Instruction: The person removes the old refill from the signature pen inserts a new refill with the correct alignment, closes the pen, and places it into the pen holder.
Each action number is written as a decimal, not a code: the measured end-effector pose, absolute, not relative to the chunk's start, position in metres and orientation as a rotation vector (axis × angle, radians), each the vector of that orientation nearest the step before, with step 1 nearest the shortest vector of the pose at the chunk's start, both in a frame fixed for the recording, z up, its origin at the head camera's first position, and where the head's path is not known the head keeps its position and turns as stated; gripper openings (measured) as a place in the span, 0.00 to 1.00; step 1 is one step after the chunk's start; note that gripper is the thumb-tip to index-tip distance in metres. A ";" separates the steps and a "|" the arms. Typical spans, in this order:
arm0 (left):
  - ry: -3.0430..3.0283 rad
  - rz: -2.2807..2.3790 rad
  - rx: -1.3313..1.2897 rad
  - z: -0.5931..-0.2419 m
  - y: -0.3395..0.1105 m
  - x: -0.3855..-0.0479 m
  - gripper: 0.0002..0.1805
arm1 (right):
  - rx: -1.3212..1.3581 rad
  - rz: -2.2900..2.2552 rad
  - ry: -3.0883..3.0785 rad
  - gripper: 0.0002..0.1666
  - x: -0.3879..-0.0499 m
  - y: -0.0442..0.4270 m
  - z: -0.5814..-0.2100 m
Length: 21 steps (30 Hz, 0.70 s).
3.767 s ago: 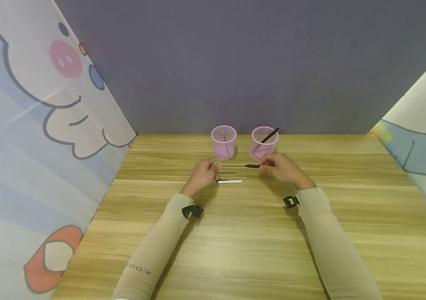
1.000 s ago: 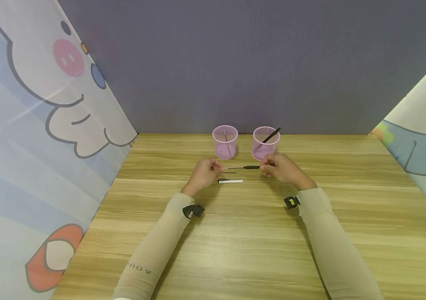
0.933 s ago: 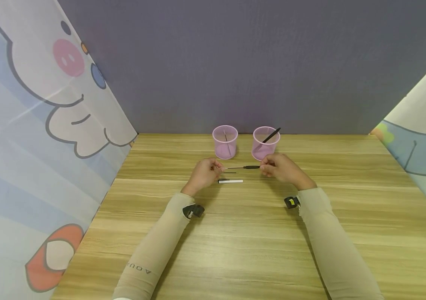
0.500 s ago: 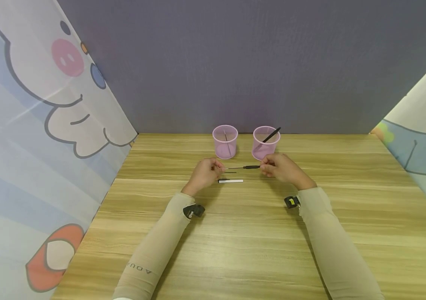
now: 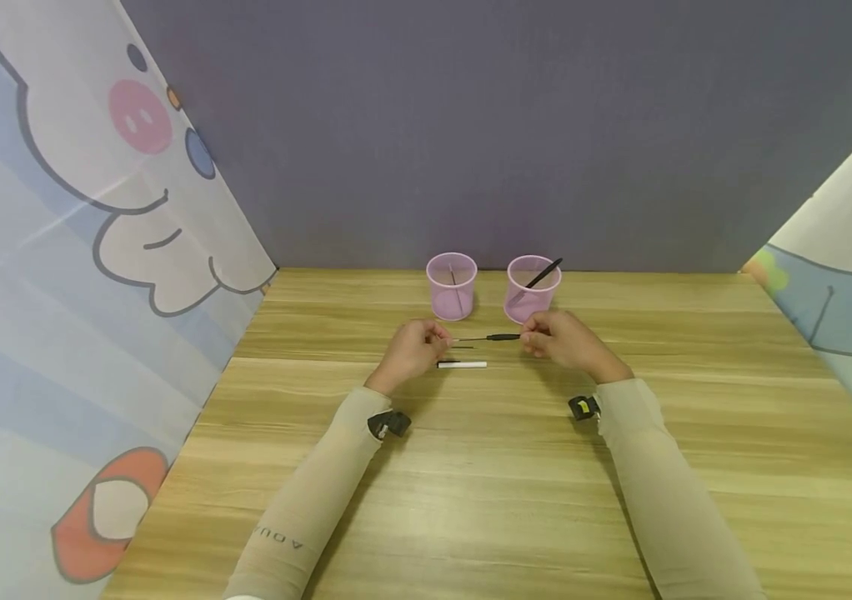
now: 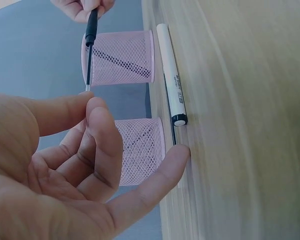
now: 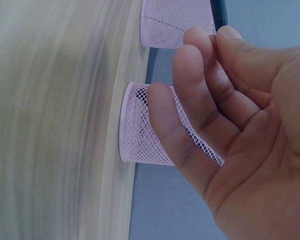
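Observation:
A thin rod with a black handle (image 5: pixel 503 337) spans the two hands in the head view. The right hand (image 5: pixel 563 340) pinches the handle's end between thumb and finger. At the other end, the left hand (image 5: pixel 413 352) pinches a small pale tip (image 6: pixel 88 88) between thumb and index finger, its other fingers spread loosely. A white marker (image 6: pixel 171 75) with a black end lies on the table, a thin dark rod (image 6: pixel 174 134) beside it. In the left wrist view, the little finger is close to that rod; whether it touches cannot be told.
Two pink mesh cups (image 5: pixel 452 303) (image 7: pixel 140 125) stand at the table's back, before a dark grey wall (image 5: pixel 501 133). The left one holds a thin rod, the right one a black-handled tool (image 5: pixel 544 273). Cartoon-printed cloth (image 5: pixel 43 275) hangs at both sides.
The left hand has moved slightly right, closer to the black handle, since the earliest frame. The right hand keeps its grip and has hardly moved.

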<state>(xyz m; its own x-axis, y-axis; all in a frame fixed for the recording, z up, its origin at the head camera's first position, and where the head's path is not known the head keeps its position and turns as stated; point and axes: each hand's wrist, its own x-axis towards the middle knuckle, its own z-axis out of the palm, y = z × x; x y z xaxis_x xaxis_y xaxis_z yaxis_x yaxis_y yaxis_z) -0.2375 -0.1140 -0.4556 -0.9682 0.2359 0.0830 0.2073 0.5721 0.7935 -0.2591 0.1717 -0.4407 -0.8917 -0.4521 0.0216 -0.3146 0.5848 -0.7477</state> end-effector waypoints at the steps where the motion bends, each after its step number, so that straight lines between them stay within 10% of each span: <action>1: 2.758 1.384 0.392 -0.456 -0.114 -0.238 0.05 | -0.648 -1.193 2.641 0.07 -0.259 0.172 -0.440; 21: 2.796 1.349 0.417 -0.453 -0.111 -0.235 0.05 | -0.674 -1.159 2.648 0.07 -0.257 0.170 -0.440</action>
<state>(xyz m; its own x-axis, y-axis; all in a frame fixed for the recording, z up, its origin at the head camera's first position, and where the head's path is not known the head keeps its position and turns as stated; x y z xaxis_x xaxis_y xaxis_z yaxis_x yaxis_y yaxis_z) -0.2347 -0.1111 -0.4533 -0.9646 0.2414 0.1064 0.2335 0.5939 0.7699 -0.2571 0.1704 -0.4396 -0.8827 -0.4694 0.0217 -0.3344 0.5949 -0.7310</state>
